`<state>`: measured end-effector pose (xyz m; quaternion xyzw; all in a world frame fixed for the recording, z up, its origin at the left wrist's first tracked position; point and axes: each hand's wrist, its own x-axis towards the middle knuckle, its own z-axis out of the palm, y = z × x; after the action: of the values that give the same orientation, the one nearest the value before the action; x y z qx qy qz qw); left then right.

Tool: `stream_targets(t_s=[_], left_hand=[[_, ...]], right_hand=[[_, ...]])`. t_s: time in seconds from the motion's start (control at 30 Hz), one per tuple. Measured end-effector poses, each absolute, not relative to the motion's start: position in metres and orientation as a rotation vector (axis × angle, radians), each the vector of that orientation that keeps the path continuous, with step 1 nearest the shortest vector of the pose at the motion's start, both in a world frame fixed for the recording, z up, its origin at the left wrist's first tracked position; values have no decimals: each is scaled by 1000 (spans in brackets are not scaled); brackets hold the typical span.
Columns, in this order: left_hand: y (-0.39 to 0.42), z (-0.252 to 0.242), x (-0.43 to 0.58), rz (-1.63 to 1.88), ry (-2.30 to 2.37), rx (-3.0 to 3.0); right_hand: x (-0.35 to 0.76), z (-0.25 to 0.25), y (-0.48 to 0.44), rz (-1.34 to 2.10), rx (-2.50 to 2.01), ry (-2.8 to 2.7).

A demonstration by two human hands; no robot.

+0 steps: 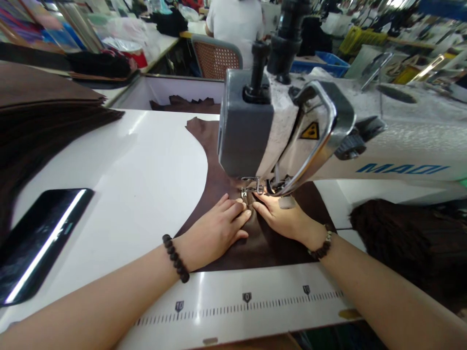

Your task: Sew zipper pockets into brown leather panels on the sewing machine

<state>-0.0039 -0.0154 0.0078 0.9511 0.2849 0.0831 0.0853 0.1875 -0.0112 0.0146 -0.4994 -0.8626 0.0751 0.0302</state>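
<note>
A dark brown fabric or leather panel (215, 160) lies beneath the head of the sewing machine (248, 126). A short zipper (249, 198) with a metal end runs along the panel in front of the presser foot (258, 185). My left hand (217, 228) rests flat on the panel, its fingertips pressing at the zipper's left edge. From the other side, my right hand (286, 216) lies with stretched fingers against the zipper's right edge, close to the foot. Part of its fingertips is hidden behind the machine's metal guard. The needle's tip cannot be made out.
A phone (42, 240) lies on the white table (156, 160) at left, below a stack of brown panels (47, 107). Dark brown pieces (408, 243) are heaped at right. A printed scale (248, 306) runs along the front edge. A person (235, 26) sits beyond the machine.
</note>
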Motion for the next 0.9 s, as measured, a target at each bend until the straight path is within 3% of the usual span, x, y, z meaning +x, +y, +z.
stream_targets(t_s=[0.9], left_hand=[[6, 0, -4, 338, 863, 2898]], right_hand=[[189, 11, 8, 296, -1519, -2609]])
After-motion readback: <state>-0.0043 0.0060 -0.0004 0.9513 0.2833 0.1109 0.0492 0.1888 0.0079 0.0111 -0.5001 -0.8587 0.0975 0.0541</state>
